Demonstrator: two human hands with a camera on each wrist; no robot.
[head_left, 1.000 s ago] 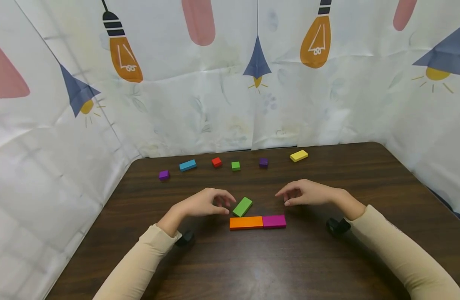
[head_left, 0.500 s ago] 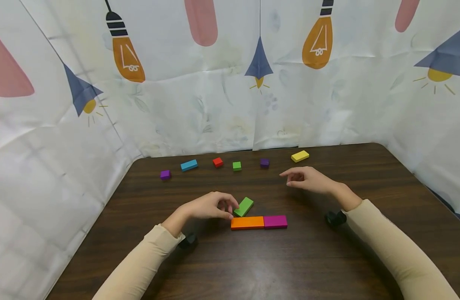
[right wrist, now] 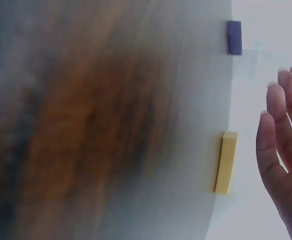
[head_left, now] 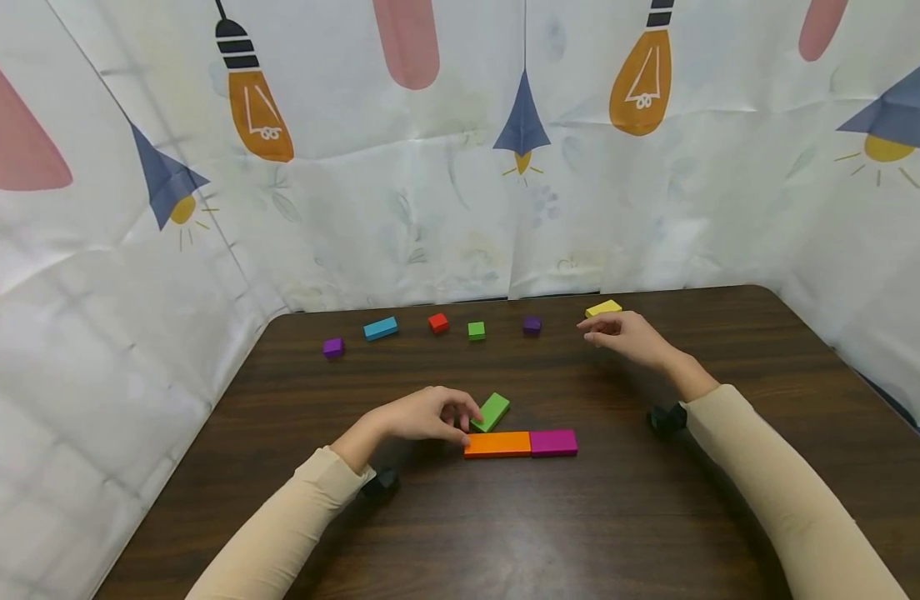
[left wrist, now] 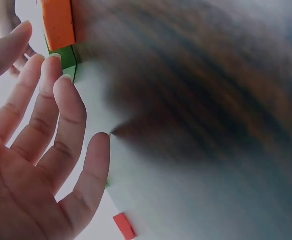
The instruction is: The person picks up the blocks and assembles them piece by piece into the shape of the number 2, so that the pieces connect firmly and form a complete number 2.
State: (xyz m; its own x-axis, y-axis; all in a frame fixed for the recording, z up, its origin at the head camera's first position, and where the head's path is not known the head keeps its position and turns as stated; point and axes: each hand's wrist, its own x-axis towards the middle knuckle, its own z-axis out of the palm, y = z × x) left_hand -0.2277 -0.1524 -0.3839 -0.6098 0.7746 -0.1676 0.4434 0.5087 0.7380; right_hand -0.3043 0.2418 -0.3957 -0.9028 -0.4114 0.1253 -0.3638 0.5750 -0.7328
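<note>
In the head view, the person's right hand (head_left: 628, 337) hangs over the far part of the counter (head_left: 580, 533), with the yellow block (head_left: 604, 307) just beyond its fingers, partly covered by them. That block's long axis runs at a slight slant, its right end farther back than its left. The right hand is clearly the nearer one; the left hand (head_left: 430, 414) is well apart from it, at the green block (head_left: 494, 411) and the left end of the orange block (head_left: 497, 445). The green block lies oblique behind the orange one, which meets the magenta block (head_left: 553, 442) end to end. Whether the left fingers touch the green or orange block cannot be told here.

In the left wrist view, the left fingers are loosely bent and spread, with a clear gap to the thumb and nothing held. The fingertips overlap the green block's edge in sight; contact stays uncertain.

In the right wrist view, the right fingers are extended and relaxed and hold nothing; the thumb is out of sight. A gap shows between them and the yellow block, and the dark purple cube (right wrist: 234, 37) sits farther along.
</note>
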